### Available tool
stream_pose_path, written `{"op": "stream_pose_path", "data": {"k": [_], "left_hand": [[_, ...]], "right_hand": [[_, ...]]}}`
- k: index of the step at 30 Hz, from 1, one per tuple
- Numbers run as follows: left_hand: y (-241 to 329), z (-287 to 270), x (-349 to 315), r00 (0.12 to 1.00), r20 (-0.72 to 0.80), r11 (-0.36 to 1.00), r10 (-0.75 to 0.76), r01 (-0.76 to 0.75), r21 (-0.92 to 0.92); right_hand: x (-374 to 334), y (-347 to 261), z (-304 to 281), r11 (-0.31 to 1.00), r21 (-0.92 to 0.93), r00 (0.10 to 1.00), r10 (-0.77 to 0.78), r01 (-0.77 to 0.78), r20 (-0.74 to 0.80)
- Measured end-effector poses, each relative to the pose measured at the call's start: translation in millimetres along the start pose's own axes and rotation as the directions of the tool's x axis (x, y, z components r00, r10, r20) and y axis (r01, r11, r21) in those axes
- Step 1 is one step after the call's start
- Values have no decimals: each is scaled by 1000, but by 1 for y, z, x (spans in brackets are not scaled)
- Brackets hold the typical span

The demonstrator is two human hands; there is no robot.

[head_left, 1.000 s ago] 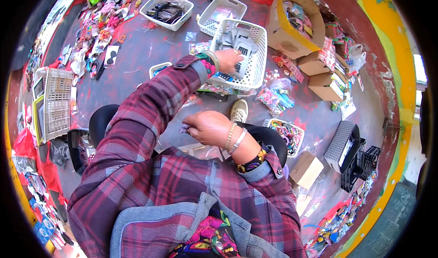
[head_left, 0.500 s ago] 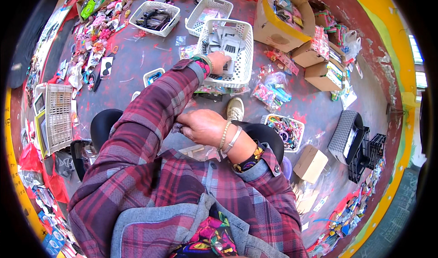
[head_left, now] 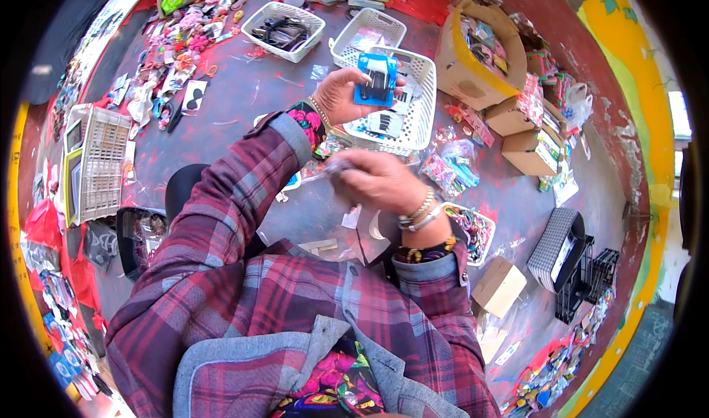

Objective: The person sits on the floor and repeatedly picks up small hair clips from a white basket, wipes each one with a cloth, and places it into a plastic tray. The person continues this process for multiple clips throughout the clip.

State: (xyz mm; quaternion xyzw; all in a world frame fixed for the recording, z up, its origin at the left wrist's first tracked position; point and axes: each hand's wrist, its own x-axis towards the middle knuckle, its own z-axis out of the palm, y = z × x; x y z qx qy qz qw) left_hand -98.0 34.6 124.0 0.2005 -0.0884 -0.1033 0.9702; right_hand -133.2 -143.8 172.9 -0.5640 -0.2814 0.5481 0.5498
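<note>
My left hand [head_left: 341, 100] grips a blue card [head_left: 377, 97] with a row of thin dark pins on it, likely hairpins, held over the near edge of a white plastic basket [head_left: 426, 115]. In that basket lie several pale cards with dark pieces on them [head_left: 385, 124]. Closer to me, my right hand [head_left: 384, 185] is closed and somewhat blurred. From its fingers pokes a small greyish-purple bit [head_left: 338, 168], too smeared to name. The two hands are apart.
Two more white baskets stand beyond, one with black items [head_left: 284, 34], one with clear packets [head_left: 369, 30]. Cardboard boxes [head_left: 480, 63] line the right. Plastic packets [head_left: 450, 163] and a basket of hair ties [head_left: 473, 230] lie nearer. Loose accessories [head_left: 196, 41] spread at far left.
My left hand has come up from the white basket and now has the blue card in it. My right hand has moved right and forward, away from the left sleeve. The view has shifted slightly.
</note>
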Motion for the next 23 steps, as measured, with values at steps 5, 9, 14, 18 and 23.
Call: {"op": "stream_pose_path", "data": {"k": [5, 9, 14, 18, 23], "left_hand": [[24, 51, -24, 971, -221, 993, 92, -105, -50], [16, 73, -59, 934, -344, 994, 95, -110, -23], [-9, 62, -84, 869, -472, 983, 151, -184, -24], [-32, 68, -83, 964, -101, 916, 247, -266, -299], [-34, 76, -98, 903, -407, 979, 134, -184, -88]], "right_hand": [[-22, -29, -28, 965, 83, 912, -204, 248, -355], [-16, -33, -35, 754, 43, 477, -368, 655, -798], [8, -35, 17, 804, -304, 490, -563, 510, -666], [58, -6, 30, 257, -954, 507, -849, 152, -148], [72, -2, 29, 631, -768, 612, -654, 115, -446]]}}
